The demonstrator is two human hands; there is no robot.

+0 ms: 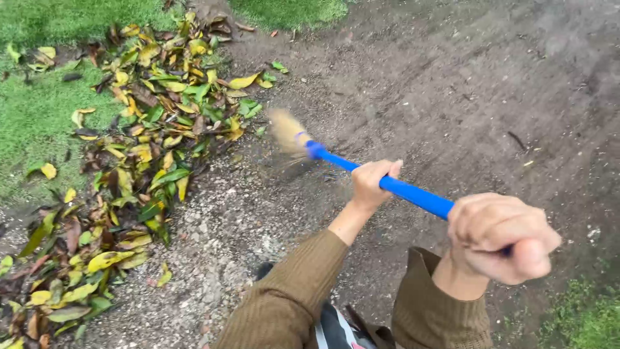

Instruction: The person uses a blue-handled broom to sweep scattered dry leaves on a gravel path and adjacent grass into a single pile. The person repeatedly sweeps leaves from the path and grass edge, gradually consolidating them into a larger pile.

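Note:
Both my hands grip a broom with a blue handle. My left hand holds the handle midway down. My right hand is closed around its upper end, near the camera. The straw broom head is blurred and sits low over the dirt ground, just right of a long pile of yellow, green and brown fallen leaves. Olive-brown knitted sleeves cover both my forearms.
Bare dark soil fills the right and upper part of the view. Grass lies behind the leaf pile at left, with more at top centre and the bottom right corner. Pale gravel is scattered near my feet.

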